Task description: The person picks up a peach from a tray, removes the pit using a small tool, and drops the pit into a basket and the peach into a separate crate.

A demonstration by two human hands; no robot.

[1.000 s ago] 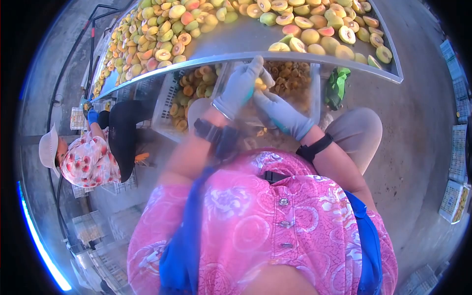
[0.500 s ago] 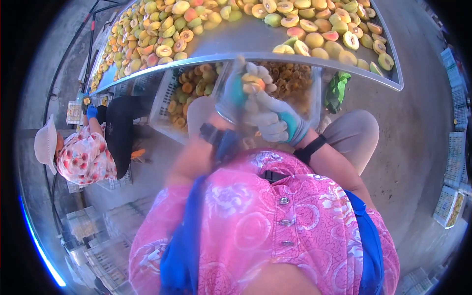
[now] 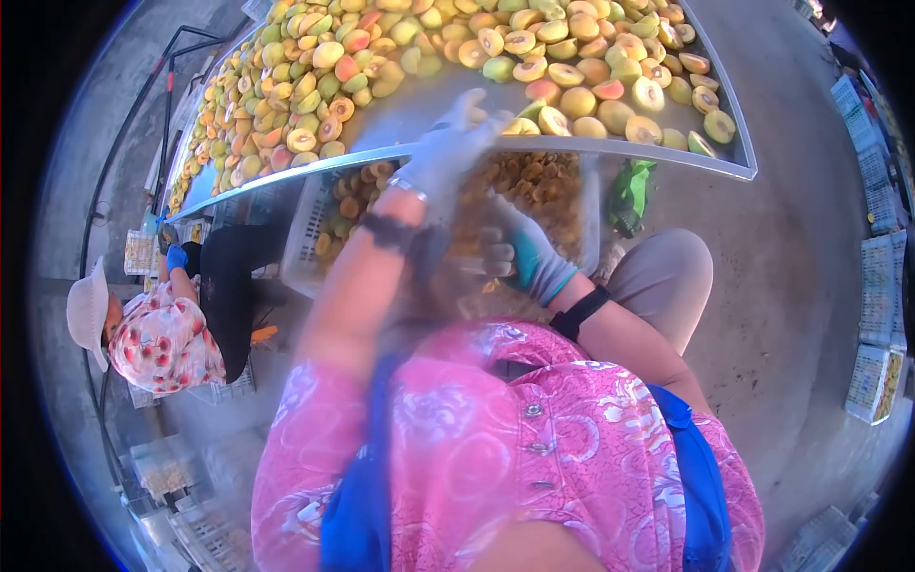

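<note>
My left hand (image 3: 448, 153), in a pale glove and smeared by motion, reaches over the rim of the metal table (image 3: 658, 160). Its fingers look stretched out, with no fruit visible in them. Halved peaches or apricots (image 3: 591, 71), many with cut faces up, lie on the table beyond it. Lower and to the right, my right hand (image 3: 534, 253), in a grey and teal glove, has curled fingers and a raised thumb. Whatever those fingers may hold is hidden. Below the right hand's wrist is a black band (image 3: 579, 313).
Under the table a crate (image 3: 303, 234) holds fruit pieces, beside brown pits or scraps (image 3: 543, 181). A green bag (image 3: 631, 195) lies to the right. A co-worker in a hat (image 3: 157, 334) sits at the left. Crates (image 3: 872, 381) line the right side.
My hands were together around a piece of fruit; now they are apart. The left hand has moved up over the table rim, and the fruit is no longer visible between them.
</note>
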